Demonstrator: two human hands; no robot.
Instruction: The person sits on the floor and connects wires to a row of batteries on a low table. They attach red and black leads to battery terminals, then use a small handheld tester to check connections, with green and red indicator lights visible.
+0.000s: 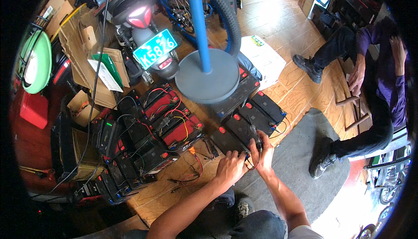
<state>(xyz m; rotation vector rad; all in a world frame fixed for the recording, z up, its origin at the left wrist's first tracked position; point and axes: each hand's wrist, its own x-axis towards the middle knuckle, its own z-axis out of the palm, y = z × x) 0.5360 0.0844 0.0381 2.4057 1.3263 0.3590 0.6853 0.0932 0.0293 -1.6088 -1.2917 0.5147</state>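
Note:
My left hand [230, 167] has its fingers curled at the near end of a black battery [224, 139], beside a blue-marked terminal; what they grip is hidden. My right hand [264, 154] is closed round a slim tool [254, 133] with a translucent body, held upright over the neighbouring black battery [237, 123] with a thin wire beside it. Both batteries have red caps and lie side by side on the floor. More black batteries [257, 112] sit just beyond, with loose red, yellow and blue wires at one end.
Wired batteries [148, 138] and a green-lit box [104, 136] crowd the left. Behind stand a scooter [139, 30], a bicycle wheel [230, 21], a blue post on a round grey base [187, 82] and cardboard [78, 56]. At right, a seated person [383, 73] extends both feet near a grey mat [300, 160].

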